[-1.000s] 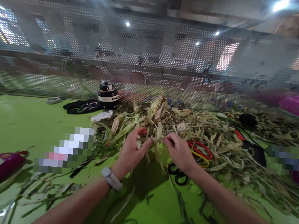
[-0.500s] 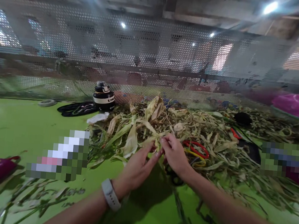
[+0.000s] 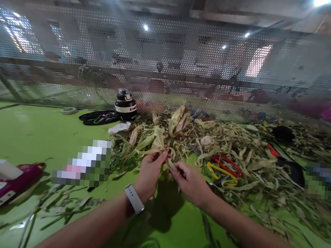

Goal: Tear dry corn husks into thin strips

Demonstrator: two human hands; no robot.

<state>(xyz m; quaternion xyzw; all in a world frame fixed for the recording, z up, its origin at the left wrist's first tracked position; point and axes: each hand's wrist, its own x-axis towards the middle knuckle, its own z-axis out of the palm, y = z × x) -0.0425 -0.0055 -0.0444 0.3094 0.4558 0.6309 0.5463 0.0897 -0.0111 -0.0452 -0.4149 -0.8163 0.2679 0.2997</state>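
My left hand (image 3: 150,173), with a pale watch band on the wrist, pinches a pale yellow-green corn husk (image 3: 158,139) whose leaves fan out above the fingers. Just to the right, my right hand (image 3: 190,181) is closed on a strip (image 3: 170,162) of the same husk, which stretches between both hands. Behind them spreads a heap of dry corn husks (image 3: 228,135). Beyond my right hand lie scissors with red handles (image 3: 227,166) and a tool with yellow handles (image 3: 220,174).
A black bottle (image 3: 125,107) stands before a perforated metal screen (image 3: 171,55). Left of it are a dark coiled item (image 3: 98,117) and a tape ring (image 3: 69,110). A magenta device (image 3: 9,191) lies at the left on the green table (image 3: 37,136). Leaf scraps litter the front.
My hands have come slightly apart, the right lower, with a husk strip now showing between them. The view has shifted left, so the surroundings sit further right.
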